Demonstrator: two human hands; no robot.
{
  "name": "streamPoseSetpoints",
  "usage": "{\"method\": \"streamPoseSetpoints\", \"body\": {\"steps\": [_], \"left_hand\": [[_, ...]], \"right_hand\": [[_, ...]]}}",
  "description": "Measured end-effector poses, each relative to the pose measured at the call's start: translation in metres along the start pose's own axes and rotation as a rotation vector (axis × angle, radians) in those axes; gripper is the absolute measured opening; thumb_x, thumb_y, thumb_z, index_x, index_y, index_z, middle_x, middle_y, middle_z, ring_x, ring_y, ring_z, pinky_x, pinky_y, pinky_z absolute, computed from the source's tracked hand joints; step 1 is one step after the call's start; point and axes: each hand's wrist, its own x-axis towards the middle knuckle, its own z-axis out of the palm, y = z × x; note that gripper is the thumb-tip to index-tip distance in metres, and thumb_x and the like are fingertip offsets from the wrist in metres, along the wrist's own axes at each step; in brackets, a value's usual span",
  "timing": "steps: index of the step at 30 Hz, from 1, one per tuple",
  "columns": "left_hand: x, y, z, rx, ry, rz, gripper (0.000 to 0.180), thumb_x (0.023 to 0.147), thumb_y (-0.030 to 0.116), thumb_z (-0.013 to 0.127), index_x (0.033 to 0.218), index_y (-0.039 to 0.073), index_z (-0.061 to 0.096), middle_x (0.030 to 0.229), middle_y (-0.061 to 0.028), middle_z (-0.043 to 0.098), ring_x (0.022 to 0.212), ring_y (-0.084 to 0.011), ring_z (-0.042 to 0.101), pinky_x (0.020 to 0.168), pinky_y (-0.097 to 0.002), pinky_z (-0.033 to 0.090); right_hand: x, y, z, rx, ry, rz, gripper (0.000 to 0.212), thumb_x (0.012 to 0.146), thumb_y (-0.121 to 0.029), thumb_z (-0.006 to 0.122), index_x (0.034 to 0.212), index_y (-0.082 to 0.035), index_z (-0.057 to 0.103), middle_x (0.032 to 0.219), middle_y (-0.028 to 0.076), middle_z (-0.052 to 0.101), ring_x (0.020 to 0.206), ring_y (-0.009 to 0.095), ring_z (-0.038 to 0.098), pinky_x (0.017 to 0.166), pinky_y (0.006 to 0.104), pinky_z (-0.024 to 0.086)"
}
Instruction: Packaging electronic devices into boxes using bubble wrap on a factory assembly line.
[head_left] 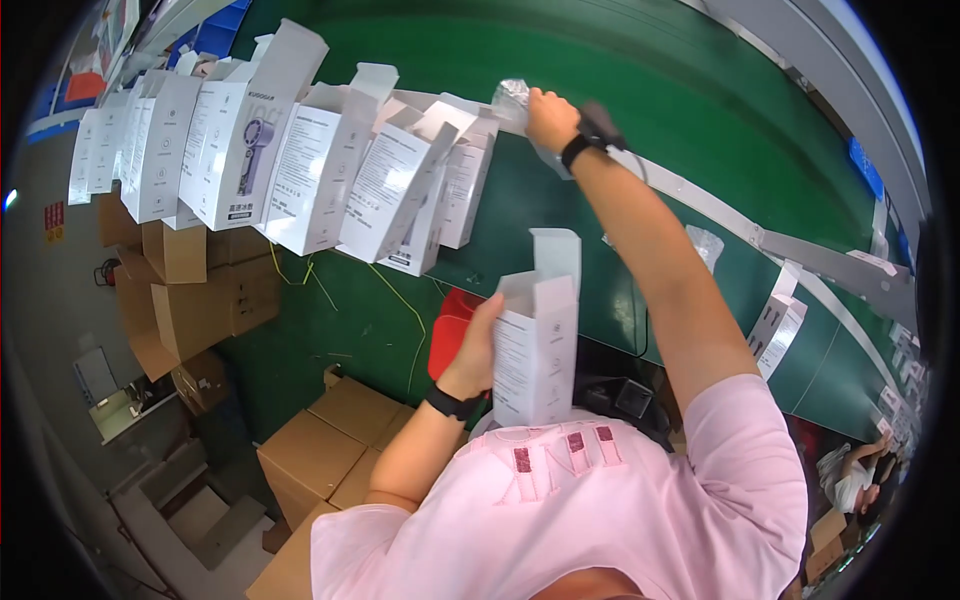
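My left hand [480, 350] is closed around the side of a white carton [535, 350], held upright against my front with its top flaps raised. My right arm stretches across the green table to its far side. There my right hand [553, 122] is closed on a crumpled clear plastic bag [511, 98]; what the bag contains cannot be made out. Left of that hand stands a row of white cartons [310, 165], several with open flaps. One carton [240, 150] carries a picture of a purple handheld fan.
Another white carton [778, 325] and a clear plastic bag [706, 245] lie on the table [590, 290] at right. A red bin [455, 325] is beside my left wrist. Brown cardboard boxes [325, 440] stand lower left. At far right a person [850, 475] sits among more boxes.
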Motion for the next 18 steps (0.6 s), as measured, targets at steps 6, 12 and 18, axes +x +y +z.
{"method": "streamPoseSetpoints", "body": {"steps": [6, 12, 18], "left_hand": [[0.007, 0.017, -0.008, 0.205, 0.134, 0.242, 0.038, 0.098, 0.028, 0.049, 0.121, -0.001, 0.055, 0.112, -0.0071, 0.063, 0.104, -0.0128, 0.057, 0.093, -0.0285, 0.043], [0.010, 0.056, 0.062, 0.608, -0.081, 0.322, 0.063, 0.082, 0.021, 0.047, 0.139, -0.005, 0.039, 0.129, -0.0141, 0.055, 0.119, -0.0214, 0.052, 0.102, -0.0313, 0.036], [0.009, 0.023, 0.119, 0.708, -0.147, 0.262, 0.072, 0.079, 0.031, 0.050, 0.140, -0.005, 0.038, 0.130, -0.0158, 0.054, 0.119, -0.0254, 0.052, 0.102, -0.0347, 0.036]], "right_hand": [[-0.100, 0.023, -0.135, 1.238, -0.252, -0.068, 0.047, 0.072, -0.003, 0.067, 0.118, -0.004, 0.058, 0.105, 0.003, 0.064, 0.095, 0.018, 0.061, 0.091, 0.0314, 0.047], [-0.226, 0.029, -0.243, 0.839, 0.093, -0.395, 0.057, 0.070, -0.018, 0.080, 0.119, 0.000, 0.058, 0.108, 0.009, 0.066, 0.101, 0.020, 0.061, 0.095, 0.0357, 0.046], [-0.318, 0.049, -0.272, 1.321, 0.074, -0.422, 0.068, 0.076, -0.036, 0.077, 0.126, 0.001, 0.049, 0.101, 0.019, 0.065, 0.101, 0.030, 0.060, 0.096, 0.0441, 0.045]]}}
